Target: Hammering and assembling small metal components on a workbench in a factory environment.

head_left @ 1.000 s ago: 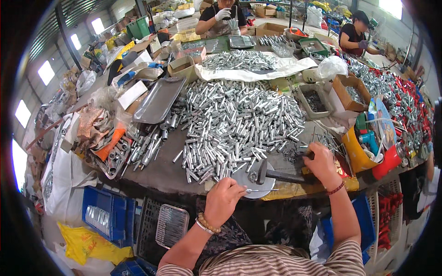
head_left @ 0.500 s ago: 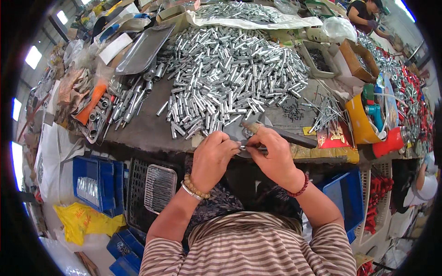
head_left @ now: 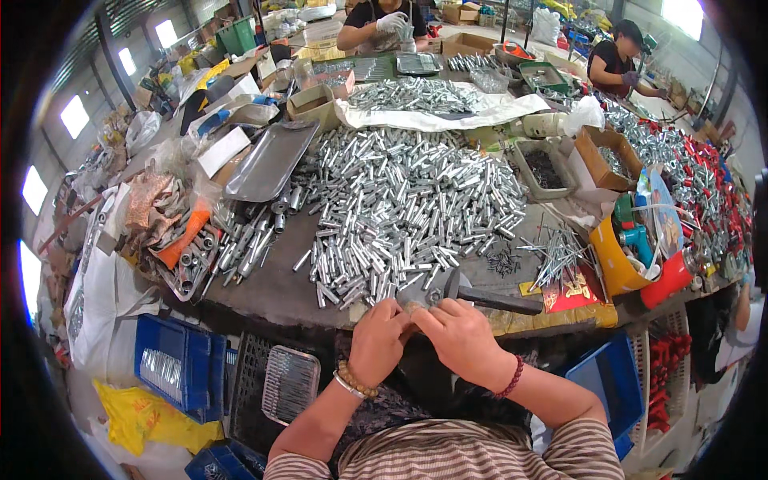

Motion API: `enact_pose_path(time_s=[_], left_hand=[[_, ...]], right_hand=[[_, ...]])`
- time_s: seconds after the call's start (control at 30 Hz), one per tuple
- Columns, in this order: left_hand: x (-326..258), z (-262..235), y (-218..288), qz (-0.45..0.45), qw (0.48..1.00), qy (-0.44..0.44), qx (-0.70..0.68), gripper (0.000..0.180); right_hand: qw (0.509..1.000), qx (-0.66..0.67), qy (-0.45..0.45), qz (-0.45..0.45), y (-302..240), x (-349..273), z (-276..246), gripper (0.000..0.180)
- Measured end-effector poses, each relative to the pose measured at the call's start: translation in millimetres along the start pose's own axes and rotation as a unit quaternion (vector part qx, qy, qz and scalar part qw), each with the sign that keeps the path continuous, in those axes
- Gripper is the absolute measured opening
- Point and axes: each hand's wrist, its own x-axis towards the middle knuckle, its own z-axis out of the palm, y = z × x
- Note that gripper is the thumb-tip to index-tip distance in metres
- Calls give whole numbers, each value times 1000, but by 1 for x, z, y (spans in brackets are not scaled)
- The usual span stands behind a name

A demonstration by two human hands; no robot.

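While both hands [head_left: 424,340] meet, hammer [head_left: 480,294] rests (untouched).

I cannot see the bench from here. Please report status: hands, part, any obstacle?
Left hand and right hand together at bench edge, pinching a small metal part. Hammer lies just beyond. Tube pile close behind.

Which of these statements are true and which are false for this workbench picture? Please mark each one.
1. Both hands meet at the near table edge. True: left hand and right hand touch there.
2. The hammer lies on the floor. False: it lies on the table, just beyond the hands.
3. A big heap of silvery metal tubes covers the table middle. True.
4. The grey metal tray is right of the heap. False: it is on its left.
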Motion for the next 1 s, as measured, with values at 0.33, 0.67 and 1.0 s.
enact_pose_path(time_s=[0.33,0.67,1.0], left_hand=[[-1,1,-6,-7,1000,-13,11,30],[-3,3,-5,-1,1000,0,9,23],[0,8,-11,2,999,1,-37,18]], right_hand=[[999,-48,-18,-7,-5,3,4,43],[1000,1,-29,-9,1,5,1,43],[999,15,-8,29,6,-3,9,41]])
